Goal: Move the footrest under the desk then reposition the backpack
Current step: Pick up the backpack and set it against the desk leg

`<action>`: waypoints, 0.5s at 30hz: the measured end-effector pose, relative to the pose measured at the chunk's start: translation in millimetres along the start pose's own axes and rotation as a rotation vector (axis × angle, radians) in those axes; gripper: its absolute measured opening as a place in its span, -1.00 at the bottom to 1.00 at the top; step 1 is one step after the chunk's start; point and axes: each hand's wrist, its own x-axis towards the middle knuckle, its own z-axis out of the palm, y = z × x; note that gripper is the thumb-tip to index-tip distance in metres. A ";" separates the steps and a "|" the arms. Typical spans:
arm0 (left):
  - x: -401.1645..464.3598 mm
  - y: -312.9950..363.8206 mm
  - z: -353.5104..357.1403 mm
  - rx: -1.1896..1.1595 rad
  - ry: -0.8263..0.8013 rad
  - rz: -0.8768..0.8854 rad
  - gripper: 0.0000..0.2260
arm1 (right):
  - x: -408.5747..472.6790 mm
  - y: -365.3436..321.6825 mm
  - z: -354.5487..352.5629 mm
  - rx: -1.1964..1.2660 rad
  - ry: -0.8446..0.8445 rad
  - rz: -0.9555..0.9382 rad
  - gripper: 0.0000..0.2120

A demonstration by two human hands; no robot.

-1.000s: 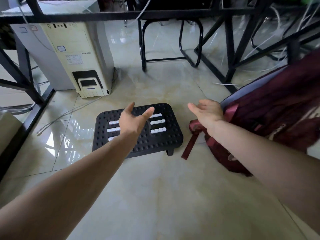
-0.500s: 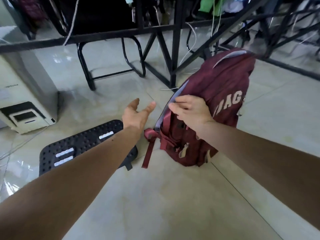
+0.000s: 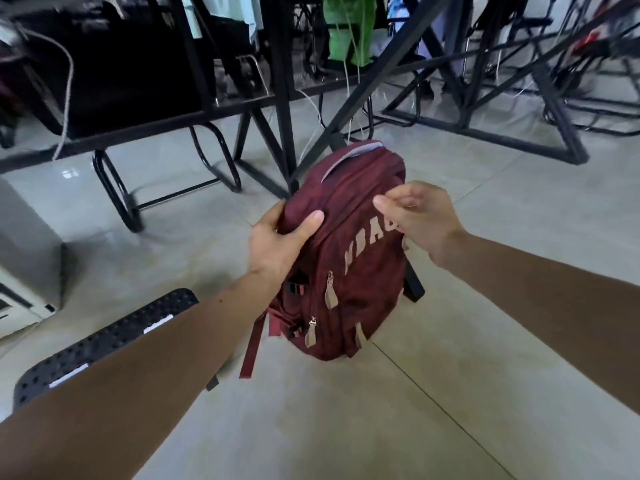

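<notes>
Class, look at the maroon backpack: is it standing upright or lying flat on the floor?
Upright. The backpack stands on its base on the tiled floor, top handle uppermost, with the left hand gripping its upper side.

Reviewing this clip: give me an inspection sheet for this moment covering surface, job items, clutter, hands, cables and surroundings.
Surface: glossy tiled floor, bare in front.
Job's things: maroon backpack upright on the floor; black footrest lower left, partly hidden by the left forearm.
Clutter: nothing seen.
Grippers: left hand grips the backpack's upper left side; right hand pinches near its top right.
Cables: white cable hanging upper left.
Surroundings: black desk frame; pale computer tower at left.
</notes>
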 end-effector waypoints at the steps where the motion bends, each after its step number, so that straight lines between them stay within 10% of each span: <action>1: 1.1 1.7 4.5 0.002 0.001 0.009 -0.60 | 8.9 2.1 -6.5 0.010 0.020 0.008 -0.71; 9: -4.6 8.8 23.5 0.092 0.079 -0.102 -0.13 | 76.1 19.8 -30.3 0.013 -0.039 0.079 -0.33; 15: -12.2 12.9 33.0 0.062 0.111 -0.158 -0.38 | 106.6 26.2 -28.3 0.014 -0.337 0.104 -0.14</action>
